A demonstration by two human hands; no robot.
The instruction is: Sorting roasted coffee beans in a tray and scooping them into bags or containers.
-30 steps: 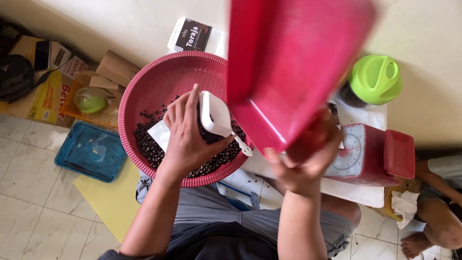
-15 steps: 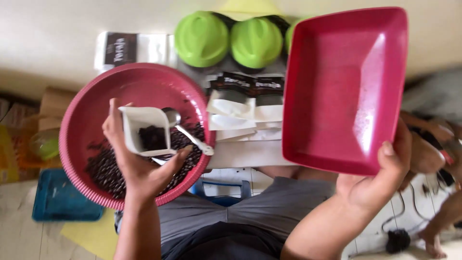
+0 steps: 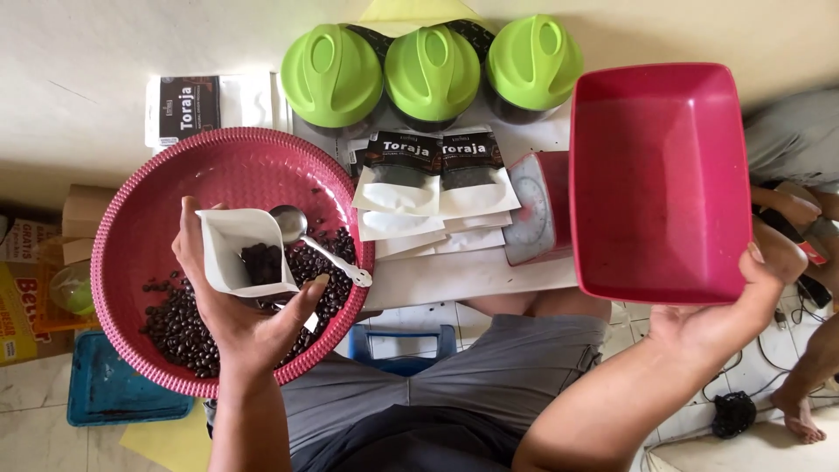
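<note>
The round pink plastic basket (image 3: pixel 175 183) of dark roasted beans (image 3: pixel 188 323) sat on the tabletop. The right hand (image 3: pixel 725 306) gripped the empty rectangular pink plastic tray (image 3: pixel 660 175); it wanted level carrying. The left hand (image 3: pixel 236 306) clasped the open white paper pouch (image 3: pixel 236 249), best kept upright.

The left hand (image 3: pixel 232 297) sits at lower left of the frame, palm up, fingers and thumb curled closed in a grip. The right hand (image 3: pixel 730 306) reaches to the right edge, forearm angled upward, thumb raised, fingers clasped.
</note>
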